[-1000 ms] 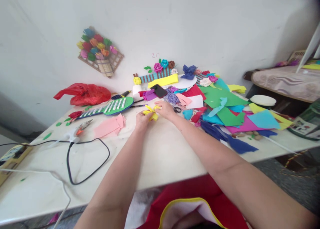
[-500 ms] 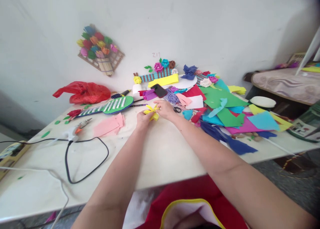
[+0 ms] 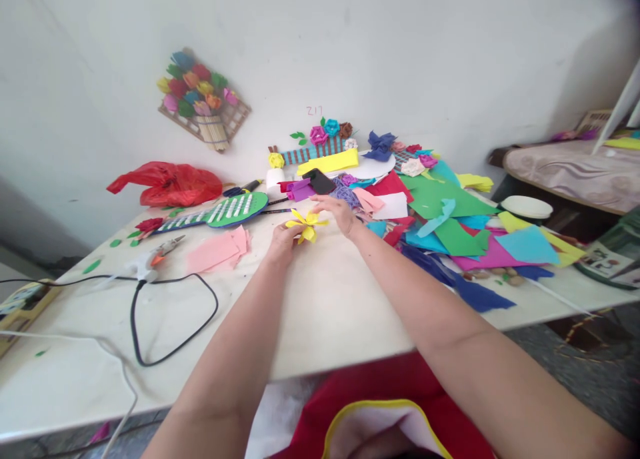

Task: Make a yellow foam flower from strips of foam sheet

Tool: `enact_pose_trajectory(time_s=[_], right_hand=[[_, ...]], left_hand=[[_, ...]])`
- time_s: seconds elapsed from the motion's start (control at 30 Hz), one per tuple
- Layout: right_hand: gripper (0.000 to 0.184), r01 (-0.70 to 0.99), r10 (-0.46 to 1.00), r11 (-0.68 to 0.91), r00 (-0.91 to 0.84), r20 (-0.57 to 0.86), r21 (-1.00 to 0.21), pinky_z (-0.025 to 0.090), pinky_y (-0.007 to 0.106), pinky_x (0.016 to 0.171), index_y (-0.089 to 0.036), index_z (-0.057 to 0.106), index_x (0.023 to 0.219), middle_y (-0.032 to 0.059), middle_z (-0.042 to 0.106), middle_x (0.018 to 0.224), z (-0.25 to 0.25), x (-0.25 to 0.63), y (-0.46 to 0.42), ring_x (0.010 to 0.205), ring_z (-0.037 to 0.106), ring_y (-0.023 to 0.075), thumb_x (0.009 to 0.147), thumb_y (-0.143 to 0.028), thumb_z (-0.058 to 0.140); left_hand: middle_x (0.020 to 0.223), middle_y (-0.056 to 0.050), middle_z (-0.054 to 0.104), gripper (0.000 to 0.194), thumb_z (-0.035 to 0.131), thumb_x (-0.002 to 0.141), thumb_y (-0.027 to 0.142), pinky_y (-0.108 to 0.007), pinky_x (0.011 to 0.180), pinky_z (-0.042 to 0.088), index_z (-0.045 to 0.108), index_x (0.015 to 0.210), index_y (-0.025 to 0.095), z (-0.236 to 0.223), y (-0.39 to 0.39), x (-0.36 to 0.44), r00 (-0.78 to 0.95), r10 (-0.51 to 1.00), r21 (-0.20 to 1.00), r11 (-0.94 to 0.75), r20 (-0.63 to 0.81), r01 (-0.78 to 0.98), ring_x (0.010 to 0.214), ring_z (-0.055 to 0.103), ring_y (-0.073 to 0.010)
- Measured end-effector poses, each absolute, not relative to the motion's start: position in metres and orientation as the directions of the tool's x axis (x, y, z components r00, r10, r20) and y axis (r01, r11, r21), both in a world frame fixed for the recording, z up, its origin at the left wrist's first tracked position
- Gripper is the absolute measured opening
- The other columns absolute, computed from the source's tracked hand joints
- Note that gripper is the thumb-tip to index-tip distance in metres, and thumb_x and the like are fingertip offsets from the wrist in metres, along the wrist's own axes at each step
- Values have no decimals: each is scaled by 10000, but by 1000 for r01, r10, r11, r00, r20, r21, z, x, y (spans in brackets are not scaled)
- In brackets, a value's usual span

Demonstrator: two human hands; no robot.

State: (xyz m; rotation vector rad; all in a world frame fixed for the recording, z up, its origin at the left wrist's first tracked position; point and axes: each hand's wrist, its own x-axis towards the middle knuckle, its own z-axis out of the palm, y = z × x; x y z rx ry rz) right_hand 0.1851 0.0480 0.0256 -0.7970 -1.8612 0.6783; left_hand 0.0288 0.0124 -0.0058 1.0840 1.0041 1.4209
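A yellow paper flower (image 3: 309, 225) with pointed, spread petals is pinched in my left hand (image 3: 283, 239) above the middle of the table. Just right of the petals hovers my right hand (image 3: 336, 213), its fingers apart and nothing seen in them. Pale pink paper sheets (image 3: 219, 250) lie to the left of the flower. Behind my hands are a black phone (image 3: 320, 181) and a purple paper piece (image 3: 300, 191).
A glue gun (image 3: 147, 264) with a looped black cord rests at left, near a green decorated board (image 3: 235, 210) and a red plastic bag (image 3: 175, 184). Coloured paper scraps (image 3: 440, 205) cover the right side. A large green bottle (image 3: 615, 252) stands far right.
My right hand has let go of the yellow flower and drawn slightly right, its fingers opening. The flower's petals now show more widely spread in my left hand.
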Motion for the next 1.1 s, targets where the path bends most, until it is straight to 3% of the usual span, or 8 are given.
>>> enact_pose_trajectory(time_s=[0.1,0.23,0.37,0.53,0.7,0.87,0.97,1.1], right_hand=[[229,99,859,482,-250,447,-871,416,303,804,-137,651,780,47,660,821,27,191,51,823,578,156,722,-305,506],[261,61,906,331,-298,299,-942,449,247,667,-137,616,858,20,646,729,24,189,52,664,571,113,599,-171,606],[231,162,906,271,-375,195,-949,403,202,554,-127,635,790,-6,607,616,22,187,51,561,523,90,562,-120,598],[144,284,886,288,-442,142,-915,297,187,466,-107,606,601,-38,512,500,21,190,48,475,406,60,545,-239,624],[145,305,917,323,-334,217,-896,255,189,441,-114,583,590,-55,451,476,18,188,53,459,356,57,554,-254,582],[134,421,923,384,-168,346,-822,287,200,463,-126,604,613,-33,485,511,13,187,62,507,417,88,599,-230,521],[174,548,912,385,-104,396,-743,325,213,508,-133,645,681,-5,568,595,12,187,63,578,481,117,635,-239,515],[223,678,898,375,-94,431,-633,338,231,555,-156,667,756,19,631,690,15,184,56,643,525,142,699,-284,493]], left_hand=[[670,-44,638,284,647,522,241,-215,483,415,620,771,108,-6,12,27,-15,995,976,-95,94,-197,579,570,-133],[661,-44,635,267,635,524,235,-203,449,382,623,756,104,-7,13,27,-5,996,979,-91,92,-184,540,543,-115],[618,-24,612,270,632,520,230,-198,429,345,624,758,103,-7,13,27,38,994,979,-96,104,-179,467,485,-82],[608,-9,593,385,659,514,260,-201,428,328,594,864,115,-1,7,29,55,995,987,-79,88,-142,475,491,-92],[767,-27,616,563,693,503,280,-226,520,391,510,1019,148,0,7,32,-55,991,986,-124,118,-113,619,556,-131],[1003,-72,582,428,646,598,365,-229,673,407,539,963,168,-3,15,29,-345,863,929,-353,369,110,874,538,-160],[887,-55,594,288,595,659,416,-224,662,390,578,807,170,0,13,29,-409,767,861,-367,495,353,815,523,-156],[657,-19,568,264,549,705,436,-231,621,346,593,658,180,7,2,38,-318,781,764,-292,538,575,652,498,-141]])
